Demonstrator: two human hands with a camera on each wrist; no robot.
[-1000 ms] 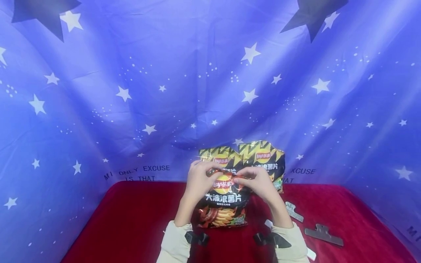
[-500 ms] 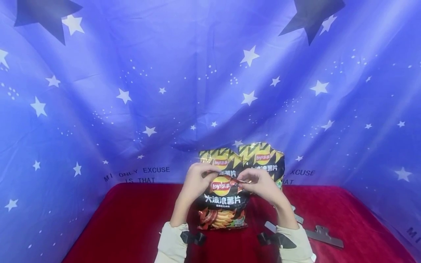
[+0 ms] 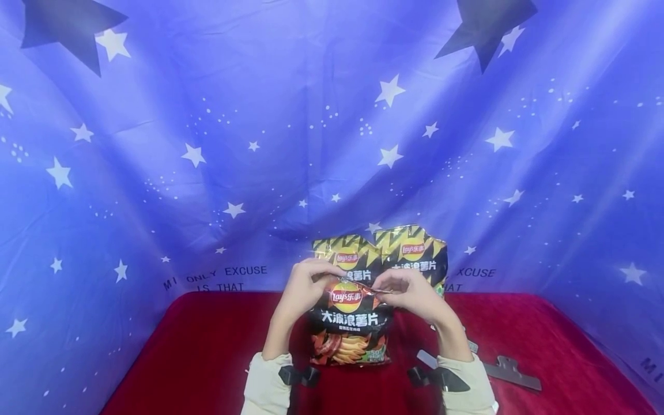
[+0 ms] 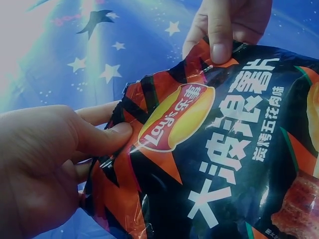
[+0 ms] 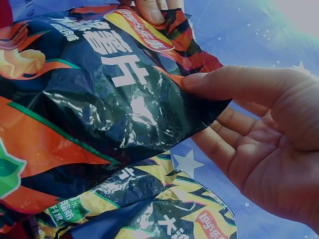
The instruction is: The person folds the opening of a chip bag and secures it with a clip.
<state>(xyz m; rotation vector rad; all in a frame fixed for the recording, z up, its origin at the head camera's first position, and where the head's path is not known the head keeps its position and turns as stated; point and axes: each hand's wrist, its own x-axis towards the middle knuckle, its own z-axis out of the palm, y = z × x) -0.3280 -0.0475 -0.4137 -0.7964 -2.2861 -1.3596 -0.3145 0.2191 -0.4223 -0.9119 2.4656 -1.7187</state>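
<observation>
A black and orange bag of potato chips [image 3: 350,328] stands upright in front of me, its Lay's logo facing me. My left hand [image 3: 306,288] pinches the upper left edge; in the left wrist view the thumb [image 4: 119,130] lies on the front with fingers behind. At the upper right edge my right hand [image 3: 410,294] pinches the bag too, its thumb [image 5: 199,82] pressed on the front in the right wrist view. Between the hands the top edge is drawn into a narrow band. Two black and yellow chip bags, the left [image 3: 342,248] and the right [image 3: 415,248], stand behind.
On the red cloth [image 3: 218,346] at the right lie a dark metal clip [image 3: 512,372] and a pale clip [image 3: 473,347], partly behind the right forearm. A white piece [image 3: 427,358] lies by the right wrist. A blue star-printed curtain [image 3: 311,144] rises behind the table.
Both hands have shifted slightly down and apart, keeping hold of the chip bag's top. The top edge has tilted over and looks thinner, and more of the logo shows.
</observation>
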